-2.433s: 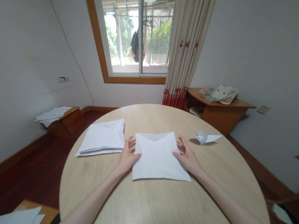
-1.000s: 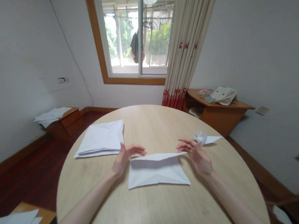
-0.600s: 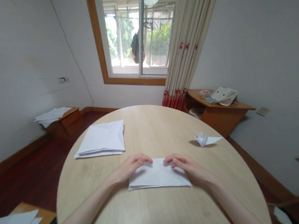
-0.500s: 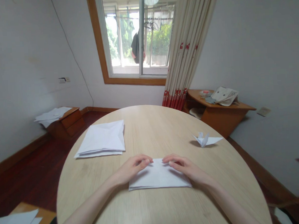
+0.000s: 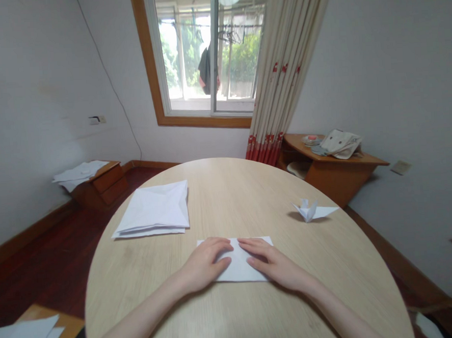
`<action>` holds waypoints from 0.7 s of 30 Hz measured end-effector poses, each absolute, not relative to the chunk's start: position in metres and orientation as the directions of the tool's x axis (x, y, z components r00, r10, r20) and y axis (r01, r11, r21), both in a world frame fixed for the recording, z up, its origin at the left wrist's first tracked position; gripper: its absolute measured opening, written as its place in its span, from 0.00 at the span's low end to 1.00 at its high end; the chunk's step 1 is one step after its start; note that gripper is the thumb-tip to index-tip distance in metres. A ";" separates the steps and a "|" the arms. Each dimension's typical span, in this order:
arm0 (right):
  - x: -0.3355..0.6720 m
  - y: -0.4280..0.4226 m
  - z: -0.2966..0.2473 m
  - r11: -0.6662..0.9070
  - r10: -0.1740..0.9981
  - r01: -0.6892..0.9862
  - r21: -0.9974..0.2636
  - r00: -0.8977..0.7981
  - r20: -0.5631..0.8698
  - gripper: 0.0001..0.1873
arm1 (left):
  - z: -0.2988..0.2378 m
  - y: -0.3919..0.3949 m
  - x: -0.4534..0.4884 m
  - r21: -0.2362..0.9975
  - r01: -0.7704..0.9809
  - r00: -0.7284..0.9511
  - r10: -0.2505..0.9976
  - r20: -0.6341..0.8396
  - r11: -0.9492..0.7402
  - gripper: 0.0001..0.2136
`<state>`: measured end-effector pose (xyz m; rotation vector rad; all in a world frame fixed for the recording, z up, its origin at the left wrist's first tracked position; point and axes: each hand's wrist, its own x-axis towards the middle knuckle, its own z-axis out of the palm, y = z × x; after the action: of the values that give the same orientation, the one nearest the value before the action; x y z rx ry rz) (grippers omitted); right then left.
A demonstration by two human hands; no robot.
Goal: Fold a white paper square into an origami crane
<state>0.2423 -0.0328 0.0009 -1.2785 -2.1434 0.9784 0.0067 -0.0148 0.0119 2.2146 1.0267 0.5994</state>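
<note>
A folded white sheet of paper lies flat on the round wooden table in front of me. My left hand rests over its left part, fingers stretched out and thumb apart from them. Over the right part lies my right hand, also with extended fingers and a separate thumb. The fingertips of both hands come close together near the paper's far edge, with a narrow gap between them. Parts of the sheet are hidden under my palms.
A stack of white paper sits at the table's left. On the right stands a folded paper crane. Beyond the table are a small cabinet with papers, a corner desk with a cloth bag, and a curtain by the window.
Both hands have come down flatter onto the paper, and the fingertips have drawn a little closer together. The paper's near edges, slightly parted before, now appear pressed together.
</note>
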 end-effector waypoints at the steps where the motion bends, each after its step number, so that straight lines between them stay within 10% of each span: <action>1: 0.241 -0.033 -0.002 0.325 0.888 0.580 -0.747 -0.460 0.029 0.25 | 0.011 -0.016 0.008 0.665 0.540 0.592 0.795 0.137 -0.517 0.12; 21: 0.212 -0.036 -0.017 0.419 0.907 0.878 -0.233 -0.418 0.056 0.29 | -0.025 -0.021 0.024 0.186 0.756 0.610 0.779 0.145 -0.627 0.24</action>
<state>0.2123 -0.0364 -0.0167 -1.5863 -2.4963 0.2504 0.0245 -0.0209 -0.0248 2.7231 1.3029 0.3231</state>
